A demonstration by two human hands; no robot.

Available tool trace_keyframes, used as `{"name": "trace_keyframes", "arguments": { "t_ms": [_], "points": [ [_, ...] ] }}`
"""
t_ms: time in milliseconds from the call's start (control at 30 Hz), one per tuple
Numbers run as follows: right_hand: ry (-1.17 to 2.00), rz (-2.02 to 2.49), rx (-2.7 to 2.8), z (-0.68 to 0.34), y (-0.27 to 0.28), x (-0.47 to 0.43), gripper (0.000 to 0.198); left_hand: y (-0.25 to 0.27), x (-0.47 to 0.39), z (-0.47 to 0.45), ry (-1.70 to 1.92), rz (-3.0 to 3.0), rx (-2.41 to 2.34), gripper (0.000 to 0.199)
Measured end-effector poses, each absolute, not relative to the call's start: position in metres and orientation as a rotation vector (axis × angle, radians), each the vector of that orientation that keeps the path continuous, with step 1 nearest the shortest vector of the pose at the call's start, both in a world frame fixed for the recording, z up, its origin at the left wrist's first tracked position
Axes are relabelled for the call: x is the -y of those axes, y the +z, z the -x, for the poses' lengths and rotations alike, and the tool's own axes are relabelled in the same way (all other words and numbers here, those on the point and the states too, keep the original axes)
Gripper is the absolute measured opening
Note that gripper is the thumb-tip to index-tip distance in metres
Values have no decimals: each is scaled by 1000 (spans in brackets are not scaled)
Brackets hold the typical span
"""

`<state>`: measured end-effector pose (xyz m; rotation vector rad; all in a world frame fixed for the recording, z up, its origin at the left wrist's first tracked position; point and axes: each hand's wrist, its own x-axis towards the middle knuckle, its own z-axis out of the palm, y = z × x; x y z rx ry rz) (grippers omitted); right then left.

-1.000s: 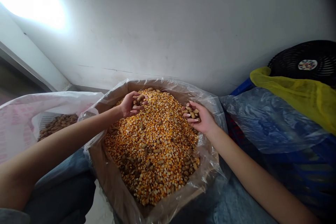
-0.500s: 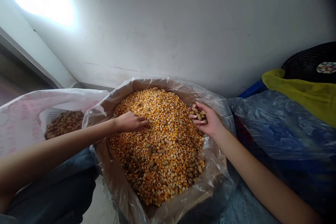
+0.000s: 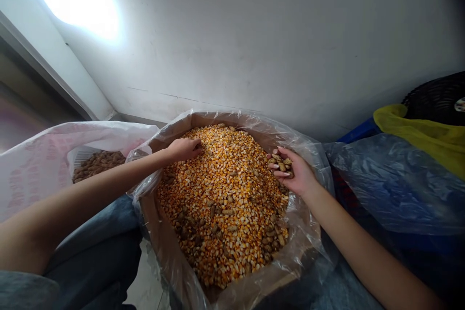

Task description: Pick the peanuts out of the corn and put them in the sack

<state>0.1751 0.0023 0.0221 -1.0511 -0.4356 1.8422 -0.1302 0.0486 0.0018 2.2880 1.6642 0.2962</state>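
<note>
Head view: cardboard box (image 3: 210, 119), clear plastic liner (image 3: 308, 240) draped over its edges, heaped with corn kernels (image 3: 232, 169). Loose peanuts (image 3: 269, 242) in the shell sit among the kernels, bunched toward the near right corner, with others scattered mid-heap and toward the near left side.

Right hand (image 3: 296, 172): just inside the right edge of the box, palm up, fingers curled into a cup around several held peanuts (image 3: 282, 164). Cupping looks right for a small pile; a flat palm would likely let them roll off. Left hand (image 3: 184, 148): over the heap near the far left edge, back of hand up, fingers bent down at the kernels. Dark bit at its fingertips; can't tell whether it's gripping a peanut.

Liner probably there to keep kernels out of the box seams. Box sits between the knees, likely so both hands reach in easily.

Materials: kernels small, hard-looking, wedge-shaped, orange-yellow with pale tips. Peanut shells tan, dull, rough, waisted. Liner thin, glossy, crinkled. Beyond the left edge, white sack (image 3: 36, 174) with pink print, film-like, brown nuts (image 3: 100, 163) inside, type unclear. Beyond the right edge, wrinkled clear plastic sheet (image 3: 403, 179) and limp yellow mesh (image 3: 432, 131), black ribbed fan grille (image 3: 432, 99) behind.
</note>
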Motion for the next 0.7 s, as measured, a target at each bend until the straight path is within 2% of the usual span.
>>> {"name": "trace_keyframes", "arguments": {
  "t_ms": [167, 400, 700],
  "points": [
    [1840, 1052, 450, -174, 24, -3, 7, 19, -46, 124, 204, -2413, -1580, 34],
    [1831, 1063, 461, -175, 24, -1, 8, 18, -34, 102, -182, -2777, -1484, 36],
    [1841, 1096, 461, -172, 24, -2, 6, 9, -32, 95, -138, -2728, -1402, 32]
  ]
}}
